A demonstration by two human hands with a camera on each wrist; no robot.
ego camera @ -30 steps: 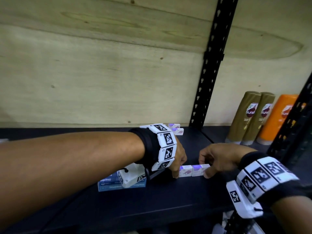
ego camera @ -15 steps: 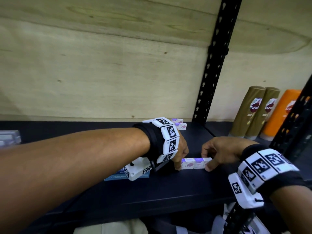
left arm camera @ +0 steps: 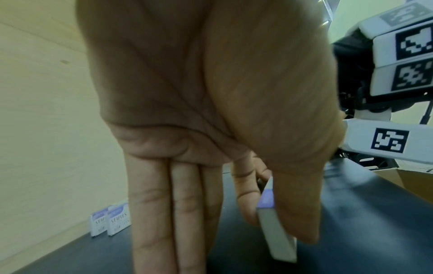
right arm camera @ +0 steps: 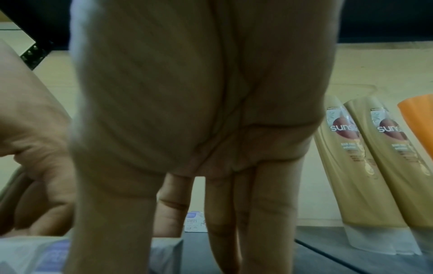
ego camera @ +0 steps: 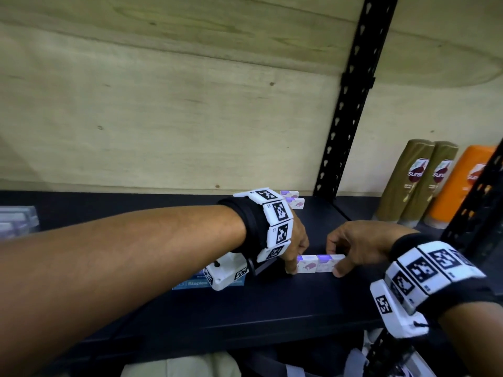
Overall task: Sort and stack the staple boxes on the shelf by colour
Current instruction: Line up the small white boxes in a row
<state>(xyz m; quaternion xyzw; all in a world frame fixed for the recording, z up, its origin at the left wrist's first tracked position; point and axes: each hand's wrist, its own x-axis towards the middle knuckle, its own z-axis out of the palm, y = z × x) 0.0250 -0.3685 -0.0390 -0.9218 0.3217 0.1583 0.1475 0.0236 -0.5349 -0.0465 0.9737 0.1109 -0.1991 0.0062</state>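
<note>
Two small white-and-purple staple boxes stand end to end near the front of the black shelf. My left hand pinches the left box between thumb and index finger. In the left wrist view that box sits between the thumb and index, and the other fingers hang straight. My right hand pinches the right box, thumb in front; the right wrist view shows this box low down. Two more purple boxes stand at the back wall. A blue staple box lies partly hidden under my left wrist.
Two gold shampoo bottles and an orange one stand at the right, beyond a black perforated upright. Clear plastic packs lie at the far left. A plywood panel backs the shelf.
Both hands stay on the two purple boxes in nearly the same spot. The view has shifted a little, and my left wrist now covers more of the blue box.
</note>
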